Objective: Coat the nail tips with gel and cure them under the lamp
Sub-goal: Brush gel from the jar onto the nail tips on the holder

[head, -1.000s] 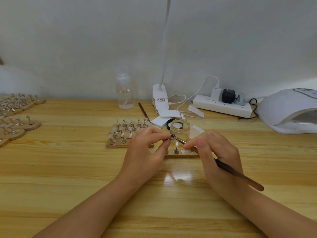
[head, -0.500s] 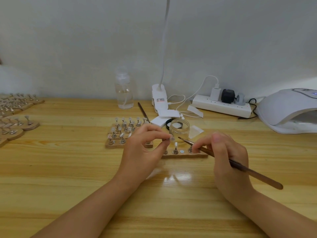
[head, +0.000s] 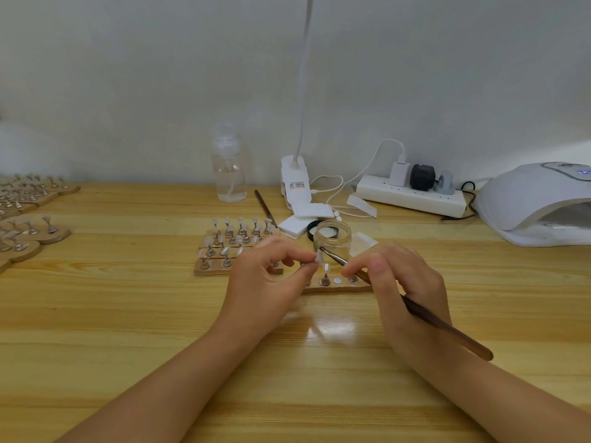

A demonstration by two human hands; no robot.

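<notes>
Above the wooden strip (head: 339, 287) at mid-table, we pinch a nail tip (head: 319, 257) on its stand in our left hand (head: 268, 282). Our right hand (head: 406, 282) grips the brush (head: 412, 306), whose bristles have closed back in beside the tip, before the gel jar (head: 332, 239).

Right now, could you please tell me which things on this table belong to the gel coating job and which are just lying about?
In use: left hand pinching a nail tip; right hand holding the brush; glass jar; wooden stand; curing lamp.

Lying about: clear bottle, power strip, spare brush, white pads.
</notes>
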